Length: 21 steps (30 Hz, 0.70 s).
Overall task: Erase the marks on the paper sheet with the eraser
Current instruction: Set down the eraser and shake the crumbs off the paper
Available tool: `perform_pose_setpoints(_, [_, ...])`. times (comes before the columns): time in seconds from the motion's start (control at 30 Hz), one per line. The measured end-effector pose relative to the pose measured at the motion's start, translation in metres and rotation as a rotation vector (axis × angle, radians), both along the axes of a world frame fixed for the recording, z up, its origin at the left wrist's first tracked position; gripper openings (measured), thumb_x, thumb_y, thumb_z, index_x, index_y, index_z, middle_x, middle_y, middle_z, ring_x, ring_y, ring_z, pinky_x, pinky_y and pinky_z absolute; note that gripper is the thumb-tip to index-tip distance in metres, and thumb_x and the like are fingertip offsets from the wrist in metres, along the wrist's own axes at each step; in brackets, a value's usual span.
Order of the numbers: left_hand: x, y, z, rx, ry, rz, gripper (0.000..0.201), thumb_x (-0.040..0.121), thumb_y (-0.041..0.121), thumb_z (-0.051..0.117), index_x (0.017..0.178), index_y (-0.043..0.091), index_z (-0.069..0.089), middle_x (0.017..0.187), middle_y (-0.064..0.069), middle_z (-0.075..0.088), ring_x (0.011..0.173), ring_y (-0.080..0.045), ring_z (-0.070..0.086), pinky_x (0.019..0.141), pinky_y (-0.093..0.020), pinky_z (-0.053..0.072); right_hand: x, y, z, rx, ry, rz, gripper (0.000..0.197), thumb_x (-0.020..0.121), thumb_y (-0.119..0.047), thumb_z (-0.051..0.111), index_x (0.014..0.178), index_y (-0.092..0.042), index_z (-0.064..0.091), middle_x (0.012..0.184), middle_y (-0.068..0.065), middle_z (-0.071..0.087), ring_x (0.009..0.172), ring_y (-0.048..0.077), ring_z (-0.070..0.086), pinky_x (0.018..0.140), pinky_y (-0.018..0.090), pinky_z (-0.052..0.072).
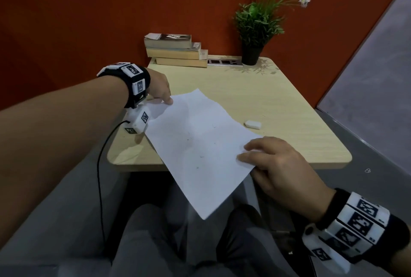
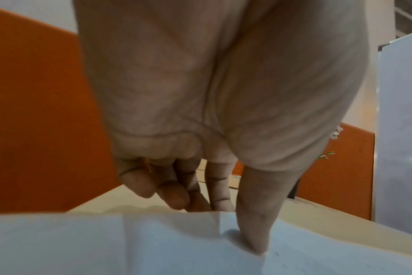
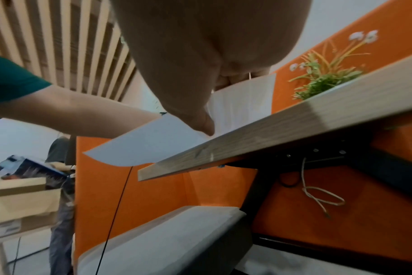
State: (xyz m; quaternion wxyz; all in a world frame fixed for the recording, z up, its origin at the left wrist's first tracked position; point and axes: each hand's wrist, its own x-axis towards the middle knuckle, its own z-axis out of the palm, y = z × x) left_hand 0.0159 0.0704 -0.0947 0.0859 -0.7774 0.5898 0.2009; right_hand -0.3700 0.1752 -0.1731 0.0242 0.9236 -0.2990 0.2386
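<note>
A white paper sheet (image 1: 200, 143) with a few faint dark marks (image 1: 189, 139) lies slantwise, its near corner hanging past the table's front edge. My left hand (image 1: 165, 99) pinches its far left corner: the thumb (image 2: 254, 240) presses on top and the fingers (image 2: 214, 193) go under the paper sheet (image 2: 106, 247). My right hand (image 1: 249, 156) pinches the right corner, fingers on top; in the right wrist view its thumb (image 3: 200, 122) lies under the paper sheet (image 3: 148, 145). A small white eraser (image 1: 252, 124) lies untouched on the table, just beyond the right hand.
The light wooden table (image 1: 278, 98) carries a stack of books (image 1: 175, 50), a socket strip (image 1: 224, 62) and a potted plant (image 1: 255, 29) along the orange back wall. A black cable (image 1: 99, 176) hangs from my left wrist. My legs are under the front edge.
</note>
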Motion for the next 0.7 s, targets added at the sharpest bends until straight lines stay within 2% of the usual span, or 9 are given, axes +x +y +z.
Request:
perform_pose_setpoints(0.1, [0.010,0.013,0.001,0.027,0.119,0.053,0.029,0.098,0.032,0.071,0.100,0.003,0.068,0.081,-0.017,0.063,0.071,-0.031,0.053,0.069,-0.035,0.043,-0.009,-0.002,-0.001,-0.027,-0.021,-0.100,0.037,0.085,-0.017,0.079,0.116,-0.036,0.083,0.113,-0.001,0.060,0.112,0.031,0.057,0.096,0.044,0.032])
perform_pose_setpoints(0.17, [0.012,0.025,0.005,0.024,0.221,0.113,0.022,0.099,0.024,0.070,0.092,0.005,0.062,0.075,-0.010,0.057,0.064,-0.025,0.044,0.063,-0.033,0.041,-0.015,-0.002,0.003,-0.014,-0.016,-0.150,0.041,0.084,-0.016,0.085,0.115,-0.042,0.082,0.104,-0.005,0.049,0.101,0.026,0.048,0.087,0.040,0.025])
perform_pose_setpoints(0.27, [0.009,0.052,0.015,0.026,0.354,0.169,0.012,0.101,0.013,0.067,0.095,0.004,0.064,0.075,-0.008,0.061,0.062,-0.021,0.049,0.057,-0.030,0.044,-0.026,-0.011,0.012,0.110,-0.044,-0.124,0.045,0.084,-0.006,0.084,0.115,-0.038,0.084,0.088,-0.008,0.048,0.079,0.013,0.044,0.071,0.033,0.033])
perform_pose_setpoints(0.33, [0.008,0.071,0.017,0.031,0.450,0.192,0.009,0.101,0.010,0.066,0.103,0.001,0.066,0.075,-0.007,0.070,0.061,-0.019,0.056,0.056,-0.029,0.047,-0.032,-0.016,0.018,0.280,-0.089,-0.134,0.044,0.089,-0.005,0.082,0.117,-0.039,0.083,0.081,-0.017,0.061,0.075,0.007,0.059,0.067,0.015,0.040])
perform_pose_setpoints(0.4, [0.008,0.090,0.015,0.027,0.545,0.222,0.015,0.102,0.010,0.064,0.112,0.000,0.069,0.087,-0.010,0.078,0.071,-0.024,0.066,0.064,-0.033,0.051,-0.036,-0.015,0.024,0.427,-0.127,-0.186,0.037,0.095,-0.013,0.079,0.117,-0.044,0.081,0.088,-0.029,0.074,0.086,-0.002,0.068,0.071,0.009,0.046])
perform_pose_setpoints(0.47, [0.008,0.108,0.011,0.014,0.635,0.265,0.019,0.103,0.009,0.061,0.118,0.000,0.068,0.105,-0.018,0.078,0.090,-0.034,0.071,0.077,-0.038,0.054,-0.040,-0.010,0.027,0.600,-0.175,-0.233,0.030,0.099,-0.021,0.074,0.116,-0.045,0.080,0.086,-0.035,0.076,0.079,-0.006,0.070,0.069,0.009,0.048])
perform_pose_setpoints(0.53, [0.006,0.126,0.008,0.011,0.719,0.322,0.020,0.104,0.008,0.058,0.121,0.001,0.066,0.113,-0.022,0.076,0.095,-0.036,0.072,0.076,-0.038,0.058,-0.043,-0.006,0.029,0.813,-0.266,-0.243,0.026,0.102,-0.022,0.070,0.115,-0.041,0.082,0.086,-0.026,0.080,0.068,0.003,0.071,0.067,0.014,0.054])
perform_pose_setpoints(0.6, [0.002,0.142,0.003,0.019,0.801,0.372,0.021,0.103,0.006,0.058,0.123,0.002,0.064,0.115,-0.023,0.075,0.094,-0.035,0.074,0.067,-0.036,0.062,-0.043,-0.002,0.031,1.002,-0.419,-0.259,0.024,0.105,-0.020,0.067,0.115,-0.033,0.084,0.104,-0.008,0.085,0.092,0.027,0.081,0.087,0.042,0.066])
perform_pose_setpoints(0.7, [-0.007,0.161,-0.003,0.049,0.931,0.394,0.032,0.098,0.006,0.064,0.130,0.003,0.060,0.118,-0.023,0.074,0.104,-0.043,0.073,0.081,-0.048,0.062,-0.044,0.002,0.027,1.189,-0.570,-0.307,0.025,0.106,-0.012,0.064,0.111,-0.021,0.087,0.121,0.021,0.079,0.122,0.058,0.063,0.108,0.069,0.052])
